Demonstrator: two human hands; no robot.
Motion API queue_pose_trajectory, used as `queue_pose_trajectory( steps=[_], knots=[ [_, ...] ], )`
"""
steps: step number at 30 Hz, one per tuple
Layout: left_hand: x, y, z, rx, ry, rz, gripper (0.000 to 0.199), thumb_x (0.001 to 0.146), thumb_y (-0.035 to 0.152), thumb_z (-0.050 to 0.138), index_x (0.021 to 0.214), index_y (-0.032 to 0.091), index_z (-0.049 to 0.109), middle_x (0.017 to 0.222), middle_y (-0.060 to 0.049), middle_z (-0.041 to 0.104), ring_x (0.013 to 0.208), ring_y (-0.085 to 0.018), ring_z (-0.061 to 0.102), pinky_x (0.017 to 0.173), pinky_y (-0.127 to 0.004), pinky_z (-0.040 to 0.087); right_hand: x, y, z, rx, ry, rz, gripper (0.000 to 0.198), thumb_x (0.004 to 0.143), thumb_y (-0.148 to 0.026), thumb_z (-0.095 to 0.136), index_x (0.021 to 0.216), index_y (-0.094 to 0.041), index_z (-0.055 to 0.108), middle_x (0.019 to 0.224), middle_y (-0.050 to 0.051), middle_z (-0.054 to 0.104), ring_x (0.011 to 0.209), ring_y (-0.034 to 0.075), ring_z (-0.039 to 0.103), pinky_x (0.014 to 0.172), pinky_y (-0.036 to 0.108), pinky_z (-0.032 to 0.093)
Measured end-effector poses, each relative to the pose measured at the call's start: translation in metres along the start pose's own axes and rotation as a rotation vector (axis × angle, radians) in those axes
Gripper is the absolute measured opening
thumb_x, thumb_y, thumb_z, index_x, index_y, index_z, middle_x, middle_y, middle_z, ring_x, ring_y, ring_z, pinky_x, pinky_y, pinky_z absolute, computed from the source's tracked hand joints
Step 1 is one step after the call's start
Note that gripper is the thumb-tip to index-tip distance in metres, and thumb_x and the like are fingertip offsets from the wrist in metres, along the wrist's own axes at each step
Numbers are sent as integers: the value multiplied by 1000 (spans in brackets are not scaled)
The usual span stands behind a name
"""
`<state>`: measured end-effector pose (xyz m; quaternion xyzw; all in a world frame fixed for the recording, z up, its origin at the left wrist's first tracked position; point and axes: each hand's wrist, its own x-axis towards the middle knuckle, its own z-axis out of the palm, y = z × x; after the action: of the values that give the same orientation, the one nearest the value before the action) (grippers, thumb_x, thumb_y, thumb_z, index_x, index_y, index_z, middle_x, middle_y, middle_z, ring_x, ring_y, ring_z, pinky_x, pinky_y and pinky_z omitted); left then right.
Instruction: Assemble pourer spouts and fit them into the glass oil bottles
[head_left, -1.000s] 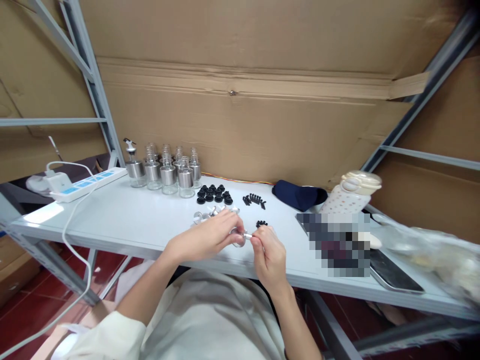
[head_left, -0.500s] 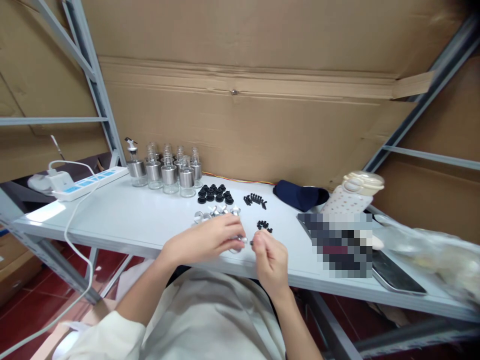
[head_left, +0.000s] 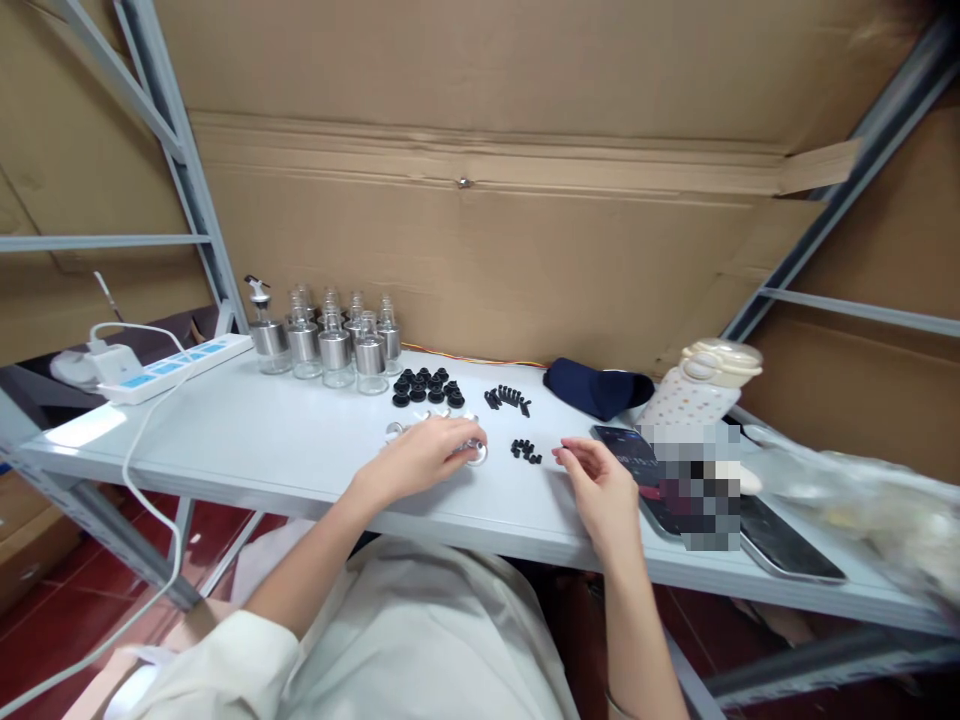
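My left hand [head_left: 429, 455] is closed around a silver pour spout [head_left: 477, 456] with a round base, low over the table; the fingers cover part of it. Several more silver spouts [head_left: 395, 429] lie beside and behind that hand, partly hidden. Over to the right, my right hand [head_left: 602, 492] has its thumb and forefinger together at a small black piece [head_left: 564, 448], which barely shows. Between the hands lies a cluster of small black pieces [head_left: 526, 452]. Behind them are black ribbed stoppers [head_left: 427, 388] and a row of small black levers [head_left: 508, 398].
Several glass bottles with steel bands [head_left: 335, 350] stand at the back left, one fitted with a spout [head_left: 259, 292]. A power strip [head_left: 176, 368] lies on the left. To the right are a navy cap [head_left: 598, 388], a dotted tumbler [head_left: 694, 390], a phone [head_left: 791, 540] and a plastic bag [head_left: 862, 500].
My hands have moved apart. The right has gone right, away from the silver spout, past the small black pieces. The left has shifted slightly up and left with the spout.
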<state>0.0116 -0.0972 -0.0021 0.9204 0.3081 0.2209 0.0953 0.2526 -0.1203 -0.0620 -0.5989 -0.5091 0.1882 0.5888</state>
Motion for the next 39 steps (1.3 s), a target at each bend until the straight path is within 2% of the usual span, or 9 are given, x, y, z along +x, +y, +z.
queue_pose_trajectory(
  steps=[6,10,16,25,29,32,34,36,39],
  knots=[
    [3,-7,5,57,-48,-27,15,94,21,44,102,20,57,104,-4,66,94,-20,59,87,-35,41,3,1,3,-288,-32,-120,18,73,-35,51,77,-21,62,79,10,71,75,25,64,71,38,46],
    [3,-6,6,79,-30,16,13,93,19,46,100,19,57,113,-6,63,111,-22,54,98,-38,36,8,4,6,-444,-28,-217,15,69,-29,51,72,-20,63,74,9,68,70,25,59,71,39,43],
    [1,-9,3,44,-50,-6,11,91,24,54,100,20,58,117,-5,61,114,-21,52,104,-39,31,9,3,7,-412,-72,-104,19,66,-23,50,79,-19,64,69,6,68,64,22,61,68,34,44],
    [0,-13,4,9,-80,15,5,86,24,61,89,22,64,127,-6,55,128,-23,43,111,-46,25,7,2,6,-431,-84,-114,24,67,-26,51,88,-19,60,68,3,65,66,21,60,67,32,43],
    [-1,-9,6,-1,-53,-5,26,81,29,67,106,25,60,138,-9,46,136,-26,34,111,-46,30,7,4,7,-441,-83,-123,28,67,-26,51,94,-19,58,66,3,64,64,21,60,67,32,42],
    [-6,-14,-13,7,25,-58,39,83,40,64,117,26,55,143,-10,41,137,-25,32,113,-42,30,7,7,8,-443,-69,-155,30,69,-25,50,97,-19,57,69,3,65,64,22,60,67,32,43],
    [-10,-31,-35,73,100,-163,45,85,43,58,125,25,49,146,-11,36,139,-26,30,114,-44,26,7,9,9,-453,-70,-174,29,71,-25,50,98,-19,57,71,4,66,65,22,61,67,32,42],
    [-15,-59,-62,171,187,-335,60,81,45,62,133,23,41,150,-15,28,142,-31,22,115,-50,22,6,10,10,-469,-72,-193,29,72,-26,50,100,-19,56,73,5,67,66,22,61,67,32,42],
    [-21,-121,-99,227,375,-593,82,72,42,71,139,19,31,151,-18,23,142,-38,17,113,-59,18,5,8,11,-486,-73,-205,32,72,-28,49,102,-19,56,74,5,67,67,22,61,66,33,42]
  ],
)
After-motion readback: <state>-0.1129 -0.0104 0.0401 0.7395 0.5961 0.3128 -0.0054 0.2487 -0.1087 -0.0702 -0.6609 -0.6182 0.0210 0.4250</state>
